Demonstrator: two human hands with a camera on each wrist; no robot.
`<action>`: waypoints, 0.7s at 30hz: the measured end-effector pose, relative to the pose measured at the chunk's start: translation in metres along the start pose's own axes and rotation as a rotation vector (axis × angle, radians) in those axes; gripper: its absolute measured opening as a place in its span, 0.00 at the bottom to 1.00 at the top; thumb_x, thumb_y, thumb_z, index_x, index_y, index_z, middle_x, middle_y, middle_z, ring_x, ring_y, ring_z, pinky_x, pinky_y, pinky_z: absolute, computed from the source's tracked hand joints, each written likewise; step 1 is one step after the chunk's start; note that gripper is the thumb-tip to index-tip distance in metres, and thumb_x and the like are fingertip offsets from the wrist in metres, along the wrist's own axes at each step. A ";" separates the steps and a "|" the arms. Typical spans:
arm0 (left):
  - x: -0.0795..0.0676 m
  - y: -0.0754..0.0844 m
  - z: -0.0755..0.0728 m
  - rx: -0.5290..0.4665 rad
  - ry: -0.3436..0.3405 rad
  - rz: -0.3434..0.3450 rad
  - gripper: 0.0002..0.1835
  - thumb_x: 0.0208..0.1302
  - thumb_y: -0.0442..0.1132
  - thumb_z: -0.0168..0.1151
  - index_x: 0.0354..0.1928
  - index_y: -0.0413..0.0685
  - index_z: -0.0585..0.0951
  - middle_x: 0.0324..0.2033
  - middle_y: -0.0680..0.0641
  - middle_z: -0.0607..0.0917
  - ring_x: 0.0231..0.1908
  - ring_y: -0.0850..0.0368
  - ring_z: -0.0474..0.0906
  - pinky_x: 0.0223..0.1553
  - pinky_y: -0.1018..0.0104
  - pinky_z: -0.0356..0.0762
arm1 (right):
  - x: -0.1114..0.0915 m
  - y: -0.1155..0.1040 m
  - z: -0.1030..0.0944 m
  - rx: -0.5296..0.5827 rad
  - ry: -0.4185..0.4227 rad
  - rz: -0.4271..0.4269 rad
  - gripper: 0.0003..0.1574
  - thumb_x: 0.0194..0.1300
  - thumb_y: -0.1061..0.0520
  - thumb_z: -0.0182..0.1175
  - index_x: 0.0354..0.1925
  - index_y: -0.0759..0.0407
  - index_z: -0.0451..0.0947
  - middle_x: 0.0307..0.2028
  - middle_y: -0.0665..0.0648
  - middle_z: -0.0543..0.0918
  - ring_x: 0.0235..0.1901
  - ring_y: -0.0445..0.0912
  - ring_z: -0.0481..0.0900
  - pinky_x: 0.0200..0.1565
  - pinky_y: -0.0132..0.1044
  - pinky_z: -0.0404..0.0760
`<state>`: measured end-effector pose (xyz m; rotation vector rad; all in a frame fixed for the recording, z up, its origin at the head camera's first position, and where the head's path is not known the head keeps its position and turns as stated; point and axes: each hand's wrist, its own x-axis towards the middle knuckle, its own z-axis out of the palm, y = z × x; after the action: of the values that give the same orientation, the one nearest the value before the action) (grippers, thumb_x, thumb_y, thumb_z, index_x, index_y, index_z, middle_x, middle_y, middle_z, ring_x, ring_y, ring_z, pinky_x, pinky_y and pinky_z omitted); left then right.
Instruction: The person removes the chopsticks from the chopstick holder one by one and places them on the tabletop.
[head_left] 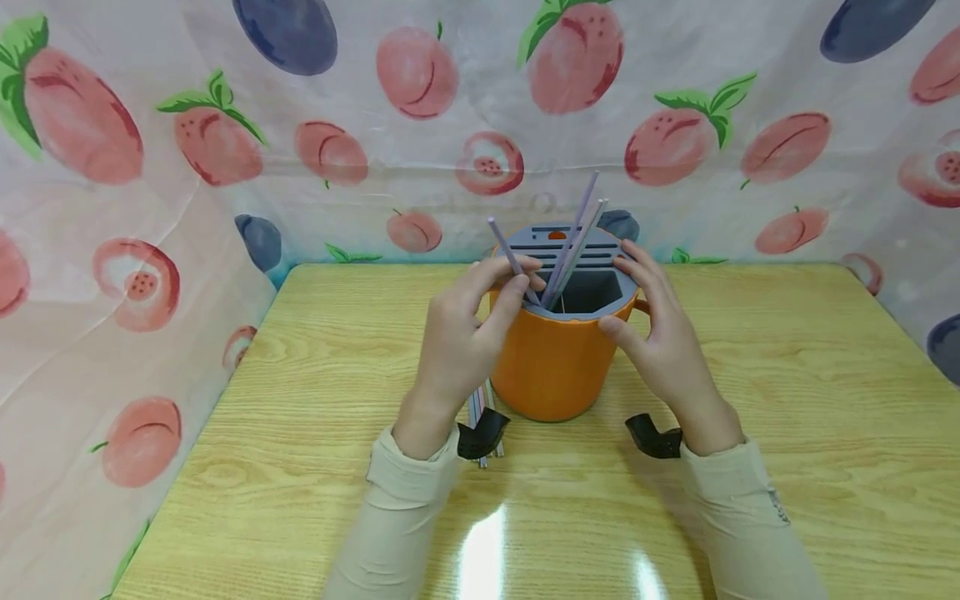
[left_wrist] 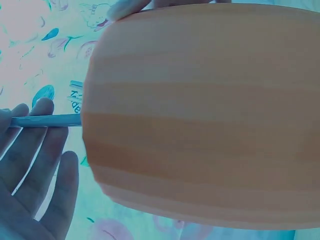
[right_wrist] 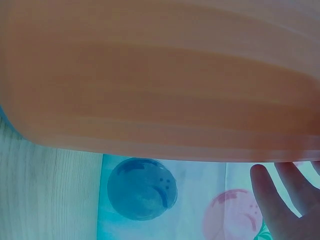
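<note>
A round orange utensil holder with a grey slotted top stands upright on the table. My left hand pinches a purple straw between thumb and fingers, its lower end at the left of the holder's opening. In the left wrist view, the straw crosses the fingers beside the orange wall. Several other straws lean up out of the same opening. My right hand grips the holder's right rim, thumb in front and fingers farther back. In the right wrist view, the holder hides most of that hand.
Several pastel straws lie on the wooden table left of the holder's base, partly behind the left wrist. A fruit-print cloth hangs behind and at the sides. Black wrist mounts project between the forearms.
</note>
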<state>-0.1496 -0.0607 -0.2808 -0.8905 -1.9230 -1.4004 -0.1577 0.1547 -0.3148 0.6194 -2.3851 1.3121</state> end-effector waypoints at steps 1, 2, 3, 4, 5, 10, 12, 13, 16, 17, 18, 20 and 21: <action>0.000 0.001 -0.001 -0.006 0.010 0.006 0.09 0.63 0.33 0.52 0.42 0.40 0.78 0.32 0.49 0.82 0.37 0.60 0.77 0.40 0.68 0.74 | 0.000 -0.005 0.000 0.001 0.000 0.001 0.37 0.61 0.51 0.57 0.65 0.56 0.57 0.67 0.44 0.50 0.64 0.42 0.50 0.53 0.57 0.63; 0.001 0.001 -0.002 -0.015 0.019 0.011 0.09 0.63 0.33 0.52 0.42 0.39 0.78 0.32 0.49 0.82 0.37 0.60 0.77 0.40 0.68 0.74 | -0.001 -0.009 -0.001 0.001 0.001 0.003 0.37 0.61 0.51 0.56 0.64 0.58 0.56 0.67 0.45 0.50 0.64 0.43 0.50 0.53 0.57 0.62; 0.001 0.003 -0.003 -0.024 0.027 0.013 0.09 0.63 0.32 0.52 0.42 0.39 0.78 0.32 0.49 0.82 0.37 0.60 0.77 0.40 0.67 0.74 | -0.001 -0.013 -0.001 0.002 0.001 0.003 0.36 0.62 0.52 0.56 0.64 0.60 0.56 0.67 0.46 0.50 0.64 0.44 0.50 0.53 0.57 0.62; 0.001 0.003 -0.004 -0.032 0.035 0.015 0.09 0.63 0.32 0.52 0.42 0.39 0.78 0.32 0.48 0.82 0.37 0.60 0.77 0.41 0.66 0.74 | -0.001 -0.015 -0.001 0.001 0.002 0.003 0.36 0.62 0.52 0.56 0.64 0.61 0.56 0.67 0.46 0.50 0.64 0.45 0.50 0.53 0.57 0.62; 0.002 0.005 -0.005 -0.041 0.043 0.018 0.09 0.63 0.32 0.52 0.42 0.39 0.78 0.31 0.48 0.82 0.37 0.60 0.77 0.41 0.66 0.74 | -0.001 -0.015 -0.001 0.000 0.001 0.002 0.36 0.62 0.52 0.56 0.64 0.61 0.56 0.67 0.46 0.50 0.64 0.45 0.50 0.53 0.57 0.62; 0.002 0.006 -0.012 -0.085 0.080 0.031 0.09 0.64 0.32 0.51 0.43 0.38 0.77 0.32 0.47 0.82 0.38 0.60 0.77 0.42 0.62 0.74 | -0.002 -0.017 -0.001 -0.003 -0.001 0.008 0.36 0.62 0.52 0.55 0.64 0.61 0.55 0.67 0.47 0.49 0.64 0.43 0.50 0.53 0.57 0.62; 0.002 0.009 -0.016 -0.098 0.099 0.033 0.09 0.64 0.31 0.50 0.43 0.37 0.77 0.32 0.46 0.82 0.38 0.58 0.77 0.42 0.61 0.74 | -0.002 -0.018 -0.001 -0.003 -0.001 0.010 0.36 0.62 0.51 0.55 0.64 0.61 0.55 0.67 0.47 0.49 0.64 0.43 0.50 0.53 0.57 0.61; 0.002 0.010 -0.017 -0.109 0.112 0.036 0.09 0.63 0.30 0.50 0.43 0.36 0.76 0.32 0.46 0.82 0.38 0.57 0.77 0.42 0.60 0.74 | -0.002 -0.017 -0.001 -0.002 0.000 0.010 0.36 0.62 0.51 0.55 0.64 0.60 0.55 0.67 0.46 0.49 0.64 0.43 0.50 0.53 0.57 0.61; 0.003 0.014 -0.021 -0.138 0.155 0.041 0.09 0.62 0.28 0.50 0.43 0.34 0.76 0.31 0.44 0.82 0.38 0.55 0.78 0.41 0.58 0.74 | -0.003 -0.012 0.000 0.000 -0.001 0.011 0.37 0.61 0.51 0.56 0.65 0.57 0.56 0.67 0.44 0.49 0.64 0.42 0.50 0.53 0.57 0.62; 0.003 0.017 -0.023 -0.148 0.171 0.038 0.09 0.62 0.27 0.50 0.43 0.34 0.76 0.31 0.43 0.82 0.37 0.54 0.78 0.40 0.57 0.75 | -0.003 -0.008 0.000 -0.001 -0.001 0.011 0.37 0.61 0.50 0.56 0.65 0.55 0.56 0.67 0.43 0.49 0.64 0.41 0.50 0.53 0.57 0.62; 0.003 0.020 -0.024 -0.159 0.187 0.035 0.09 0.62 0.27 0.50 0.43 0.33 0.75 0.31 0.42 0.82 0.36 0.53 0.78 0.39 0.57 0.75 | -0.003 -0.004 0.001 -0.002 -0.001 0.012 0.37 0.61 0.51 0.57 0.65 0.53 0.56 0.67 0.43 0.49 0.64 0.41 0.49 0.53 0.57 0.62; 0.004 0.027 -0.027 -0.181 0.225 0.021 0.09 0.62 0.26 0.49 0.43 0.30 0.74 0.31 0.40 0.81 0.35 0.51 0.78 0.39 0.56 0.75 | -0.003 0.004 0.001 -0.004 -0.002 0.013 0.38 0.60 0.50 0.58 0.65 0.49 0.56 0.67 0.42 0.48 0.64 0.40 0.49 0.53 0.56 0.62; 0.004 0.031 -0.029 -0.190 0.245 0.014 0.09 0.63 0.26 0.48 0.43 0.29 0.74 0.31 0.39 0.81 0.35 0.50 0.77 0.39 0.56 0.75 | -0.003 0.008 0.001 -0.004 -0.002 0.013 0.38 0.60 0.50 0.58 0.65 0.47 0.55 0.67 0.42 0.48 0.64 0.40 0.49 0.53 0.57 0.62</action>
<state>-0.1253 -0.0806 -0.2521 -0.7745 -1.6194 -1.6235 -0.1599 0.1577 -0.3224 0.6051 -2.3963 1.3124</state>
